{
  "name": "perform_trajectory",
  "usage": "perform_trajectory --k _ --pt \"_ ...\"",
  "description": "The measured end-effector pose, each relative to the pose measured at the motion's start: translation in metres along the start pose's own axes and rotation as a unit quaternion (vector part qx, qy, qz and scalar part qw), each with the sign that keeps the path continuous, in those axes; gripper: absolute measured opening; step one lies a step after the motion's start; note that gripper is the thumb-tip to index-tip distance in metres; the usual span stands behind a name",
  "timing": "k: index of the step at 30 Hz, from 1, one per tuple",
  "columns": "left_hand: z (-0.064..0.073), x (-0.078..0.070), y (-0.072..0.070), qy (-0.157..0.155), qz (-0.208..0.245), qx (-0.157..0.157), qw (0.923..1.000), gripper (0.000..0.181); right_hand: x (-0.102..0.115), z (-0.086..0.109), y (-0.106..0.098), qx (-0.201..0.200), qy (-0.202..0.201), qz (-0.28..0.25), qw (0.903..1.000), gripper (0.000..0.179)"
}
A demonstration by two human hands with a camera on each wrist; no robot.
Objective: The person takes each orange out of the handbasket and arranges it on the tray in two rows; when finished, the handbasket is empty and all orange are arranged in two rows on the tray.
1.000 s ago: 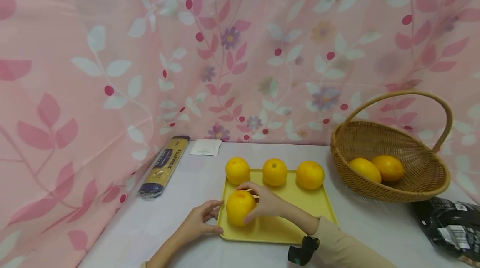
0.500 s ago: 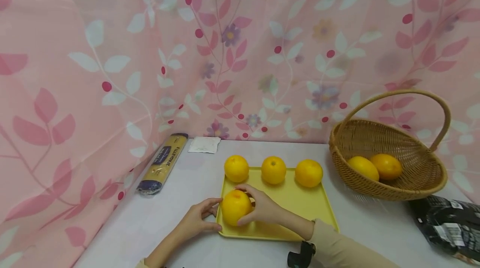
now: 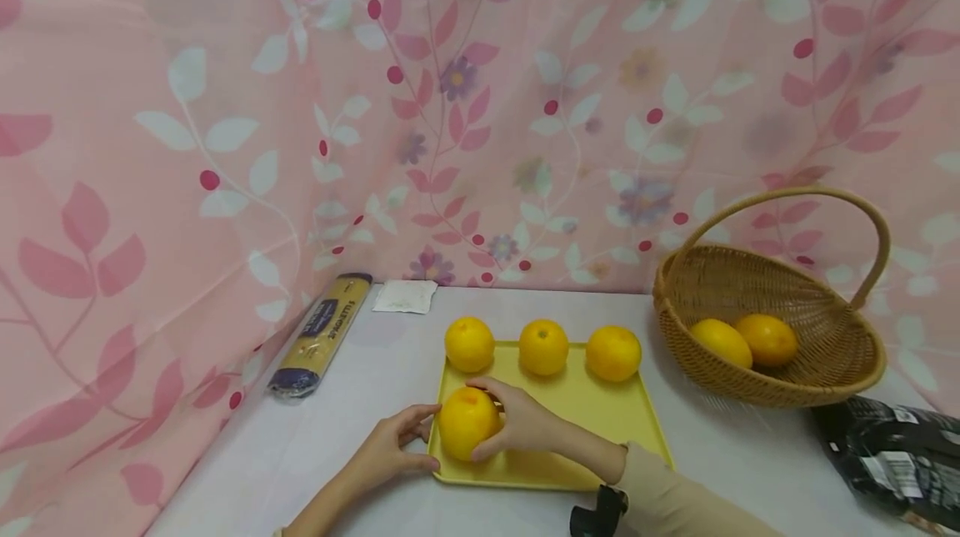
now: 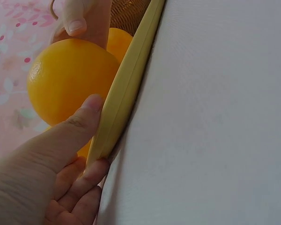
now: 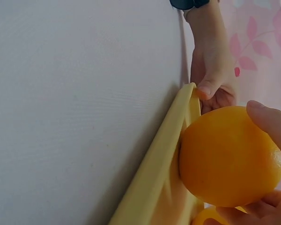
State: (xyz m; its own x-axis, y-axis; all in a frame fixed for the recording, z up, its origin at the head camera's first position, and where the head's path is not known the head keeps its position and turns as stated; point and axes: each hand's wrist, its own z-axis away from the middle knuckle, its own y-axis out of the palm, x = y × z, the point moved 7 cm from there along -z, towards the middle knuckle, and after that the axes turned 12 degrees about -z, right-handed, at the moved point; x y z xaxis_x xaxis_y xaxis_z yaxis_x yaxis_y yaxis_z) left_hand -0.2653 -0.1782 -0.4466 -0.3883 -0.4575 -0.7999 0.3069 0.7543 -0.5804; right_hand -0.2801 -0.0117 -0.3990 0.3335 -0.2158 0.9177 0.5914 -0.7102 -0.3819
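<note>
Grips nearest orange (image 3: 468,427) in curled fingers of right hand (image 3: 525,420), at near-left corner of yellow tray (image 3: 603,405); pinches tray rim with left hand (image 3: 386,449). Appears to be placing; next calls for easing off without rolling it. Leaves bare tray rightward; meets three oranges (image 3: 543,347) along far edge.

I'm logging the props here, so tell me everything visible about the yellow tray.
The yellow tray is a shallow rectangle with rounded corners and a low raised rim, smooth and plastic-looking. It lies on the white tabletop. Three oranges sit along its far side. The left hand grips its near left corner. Just inside that corner, the right hand holds a fourth orange; whether that touches the tray is hard to tell.
</note>
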Motion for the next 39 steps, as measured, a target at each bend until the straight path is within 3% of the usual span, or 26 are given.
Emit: perform_trajectory --k 12,19,22,28,31,35,39 --pt "0.0 0.005 -0.001 -0.003 -0.009 -0.002 1.0 0.066 0.013 0.015 -0.016 0.006 -0.016 0.036 0.9992 0.081" --pt "0.001 -0.024 -0.006 -0.008 -0.01 0.002 0.9999 0.061 0.031 0.03 -0.045 -0.002 -0.036 0.028 0.9989 0.079" --pt "0.002 -0.026 -0.005 -0.012 -0.007 0.005 0.9999 0.061 0.04 0.039 -0.059 -0.01 -0.038 0.032 0.9987 0.078" --pt "0.002 -0.026 -0.007 -0.012 -0.015 0.003 0.9998 0.061 0.06 0.057 -0.095 -0.032 -0.075 0.033 0.9961 0.071" --pt "0.001 -0.016 -0.006 -0.006 -0.022 -0.003 0.9997 0.061 0.067 0.066 -0.115 -0.036 -0.088 0.025 0.9951 0.066" --pt "0.002 -0.001 -0.001 -0.014 -0.027 -0.001 0.9995 0.06 0.075 0.079 -0.151 -0.056 -0.099 -0.023 0.9933 0.056" --pt "0.0 0.0 0.001 -0.015 -0.02 -0.001 0.9997 0.06 0.086 0.099 -0.195 -0.103 -0.121 -0.071 0.9847 0.044"
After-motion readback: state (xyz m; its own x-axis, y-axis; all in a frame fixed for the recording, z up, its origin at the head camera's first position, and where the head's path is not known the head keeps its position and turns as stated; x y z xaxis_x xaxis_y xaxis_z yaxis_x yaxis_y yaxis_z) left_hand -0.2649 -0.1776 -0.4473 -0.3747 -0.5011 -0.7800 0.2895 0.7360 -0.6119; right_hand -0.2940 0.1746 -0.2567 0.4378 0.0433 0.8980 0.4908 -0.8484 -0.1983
